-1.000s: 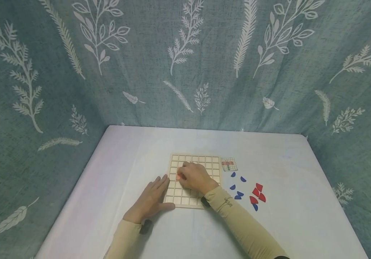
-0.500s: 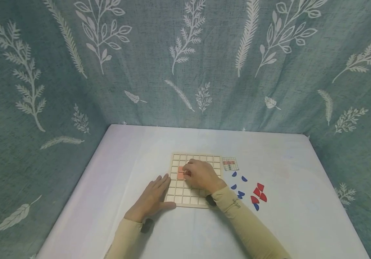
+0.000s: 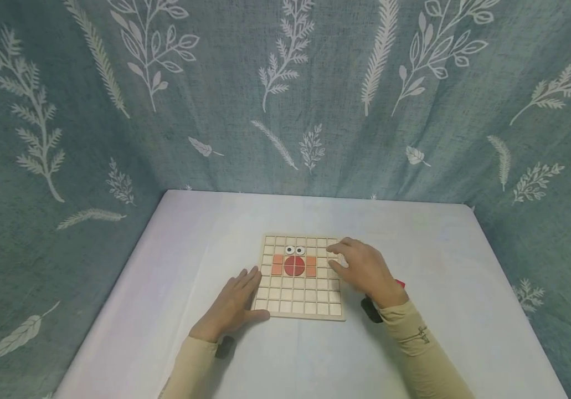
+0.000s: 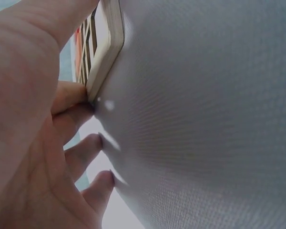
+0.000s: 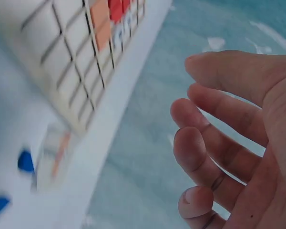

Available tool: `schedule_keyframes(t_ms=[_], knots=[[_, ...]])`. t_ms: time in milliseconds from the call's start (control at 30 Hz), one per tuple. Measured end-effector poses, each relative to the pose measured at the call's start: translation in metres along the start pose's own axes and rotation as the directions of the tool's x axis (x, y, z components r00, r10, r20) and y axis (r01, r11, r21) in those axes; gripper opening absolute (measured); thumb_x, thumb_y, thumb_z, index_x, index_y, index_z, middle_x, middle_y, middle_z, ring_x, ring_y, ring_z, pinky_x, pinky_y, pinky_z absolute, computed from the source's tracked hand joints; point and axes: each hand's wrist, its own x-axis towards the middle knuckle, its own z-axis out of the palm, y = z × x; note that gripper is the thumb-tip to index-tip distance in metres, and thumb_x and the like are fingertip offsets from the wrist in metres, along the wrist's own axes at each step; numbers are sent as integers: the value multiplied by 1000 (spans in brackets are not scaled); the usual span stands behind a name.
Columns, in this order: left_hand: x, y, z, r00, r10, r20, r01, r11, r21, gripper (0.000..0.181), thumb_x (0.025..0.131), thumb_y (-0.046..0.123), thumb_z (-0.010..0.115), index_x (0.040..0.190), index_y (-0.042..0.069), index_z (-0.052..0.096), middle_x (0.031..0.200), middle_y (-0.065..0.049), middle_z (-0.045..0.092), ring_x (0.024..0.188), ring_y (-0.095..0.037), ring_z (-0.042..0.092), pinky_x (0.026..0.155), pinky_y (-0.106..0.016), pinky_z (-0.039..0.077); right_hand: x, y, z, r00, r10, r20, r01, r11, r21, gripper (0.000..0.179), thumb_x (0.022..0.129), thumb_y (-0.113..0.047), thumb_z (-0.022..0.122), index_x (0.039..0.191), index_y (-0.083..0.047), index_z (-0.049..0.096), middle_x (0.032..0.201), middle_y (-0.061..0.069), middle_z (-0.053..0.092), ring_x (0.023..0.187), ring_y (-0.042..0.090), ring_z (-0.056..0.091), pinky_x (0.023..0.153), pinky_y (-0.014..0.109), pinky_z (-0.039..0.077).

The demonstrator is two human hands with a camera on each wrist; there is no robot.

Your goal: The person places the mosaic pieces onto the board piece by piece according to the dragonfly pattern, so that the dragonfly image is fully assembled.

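Note:
A square wooden grid board [image 3: 310, 316] lies on the table. In its cells sit two round eye tiles [image 3: 290, 250], a red disc [image 3: 294, 266] made of quarter pieces below them, and orange squares [image 3: 311, 271] on both sides of the disc. My left hand [image 3: 232, 305] rests at the board's left side, fingertips by that edge and thumb at the near corner. Over the board's right edge, my right hand [image 3: 365, 271] hovers with fingers loosely bent and apart. The right wrist view shows nothing between its fingers [image 5: 188, 148].
Blue half-round pieces [image 5: 25, 161] and a small pattern card [image 5: 57, 155] lie right of the board, hidden under my right hand in the head view. A red piece [image 3: 401, 284] peeks out beyond my right wrist. A leaf-patterned cloth [image 3: 335, 155] hangs behind the table.
My right hand has moved right from the red pieces in the board's middle to its right edge, uncovering the disc, eye tiles and right-hand orange squares. The left hand stays in place.

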Motion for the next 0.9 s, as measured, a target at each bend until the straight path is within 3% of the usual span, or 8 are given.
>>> schedule_keyframes(t_ms=[133, 300, 533, 767, 900], knots=[[1, 0, 0, 1000, -2, 2, 2, 1000, 3, 103, 82, 52, 79, 159, 4, 29, 166, -12, 24, 153, -36, 18, 125, -53, 14, -16, 16, -19, 998, 28, -52, -29, 999, -30, 31, 85, -22, 84, 114, -13, 76, 99, 3, 73, 76, 16, 67, 60, 34, 57], [2, 0, 1, 1000, -10, 4, 10, 1000, 2, 103, 82, 51, 79, 159, 4, 30, 166, -11, 23, 153, -35, 18, 125, -53, 13, -38, 34, -36, 990, 130, -61, -132, 991, -30, 27, 86, -21, 82, 111, -13, 77, 97, 3, 74, 69, 14, 59, 55, 31, 51], [4, 0, 2, 1000, 6, 3, -6, 1000, -1, 103, 83, 53, 78, 159, 5, 29, 167, -11, 22, 153, -35, 17, 124, -53, 13, -70, 59, -45, 945, 323, 50, -319, 944, -79, 28, 88, -21, 79, 114, -11, 76, 100, 8, 74, 74, 18, 60, 57, 30, 54], [3, 1, 0, 999, 41, -20, -41, 999, 12, 101, 82, 51, 79, 157, 0, 33, 165, -16, 26, 151, -40, 23, 122, -58, 18, -95, 69, -43, 924, 367, 108, -361, 930, -69, 29, 86, -20, 82, 112, -8, 76, 104, 12, 74, 81, 25, 67, 66, 40, 62], [3, 2, -1, 999, 45, -19, -44, 999, 13, 101, 82, 51, 79, 156, 0, 34, 164, -17, 27, 150, -41, 24, 122, -59, 19, -105, 70, -40, 900, 398, 180, -392, 917, -67, 28, 85, -20, 83, 110, -8, 76, 97, 7, 74, 82, 24, 66, 73, 44, 62]])
